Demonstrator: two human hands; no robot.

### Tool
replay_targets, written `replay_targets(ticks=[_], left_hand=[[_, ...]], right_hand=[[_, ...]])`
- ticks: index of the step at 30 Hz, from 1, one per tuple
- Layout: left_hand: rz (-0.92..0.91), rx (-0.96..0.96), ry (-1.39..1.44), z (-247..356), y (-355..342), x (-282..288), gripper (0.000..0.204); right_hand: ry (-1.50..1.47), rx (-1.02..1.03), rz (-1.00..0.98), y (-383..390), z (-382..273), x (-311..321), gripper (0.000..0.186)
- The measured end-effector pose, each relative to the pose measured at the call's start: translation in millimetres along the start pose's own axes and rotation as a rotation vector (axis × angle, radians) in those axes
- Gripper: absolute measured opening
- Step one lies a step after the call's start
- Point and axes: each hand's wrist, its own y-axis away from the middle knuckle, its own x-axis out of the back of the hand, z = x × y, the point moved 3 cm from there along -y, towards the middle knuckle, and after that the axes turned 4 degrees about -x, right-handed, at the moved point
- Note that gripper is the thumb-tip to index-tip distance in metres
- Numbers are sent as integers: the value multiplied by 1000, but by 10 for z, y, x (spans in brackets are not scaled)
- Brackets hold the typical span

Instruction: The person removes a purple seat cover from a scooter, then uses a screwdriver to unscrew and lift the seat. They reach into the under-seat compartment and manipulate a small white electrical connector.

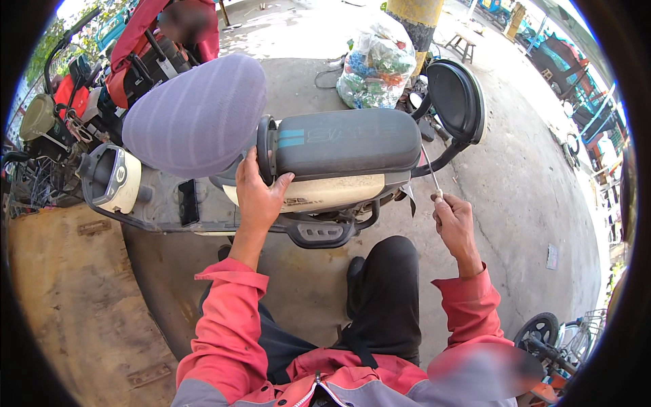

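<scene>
My left hand (261, 193) grips the black curved bracket (268, 138) at the front end of the long dark rear seat (346, 142) of a cream scooter, thumb and fingers around its lower part. My right hand (452, 220) holds a long thin screwdriver (430, 169) by its pale handle, shaft reaching up to the seat's right end, where its tip is hard to make out. A padded backrest (454, 102) stands behind that seat. A lavender-covered front saddle (193, 112) sits left of my left hand. A black phone (188, 202) lies on the dusty footboard (159, 203).
A wooden board (68, 292) lies at the lower left. Other scooters (81, 115) crowd the upper left. A bag of rubbish (375, 68) leans by a striped pillar (413, 17), with a small stool (462, 44) beyond. A wheeled vehicle (542, 332) stands at the lower right.
</scene>
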Motion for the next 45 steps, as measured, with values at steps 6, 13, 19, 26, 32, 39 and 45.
replay_targets(ticks=[6,13,19,26,32,39,45], left_hand=[[30,-24,6,-14,3,-27,79],[-54,91,38,-4,3,-21,88],[-59,76,27,28,-8,-11,88],[16,49,-108,2,27,13,86],[-14,115,-111,-60,27,-31,84],[43,129,-33,-25,24,-51,69],[100,165,123,-126,82,-113,59]], right_hand=[[352,254,37,-39,-104,96,23],[461,275,-54,-54,-275,196,18],[510,268,-100,-79,-316,243,16],[475,318,-138,-152,-346,310,15],[405,274,-61,-213,-74,273,17],[255,208,-126,-204,-78,273,18],[107,69,-159,-176,-19,212,19]])
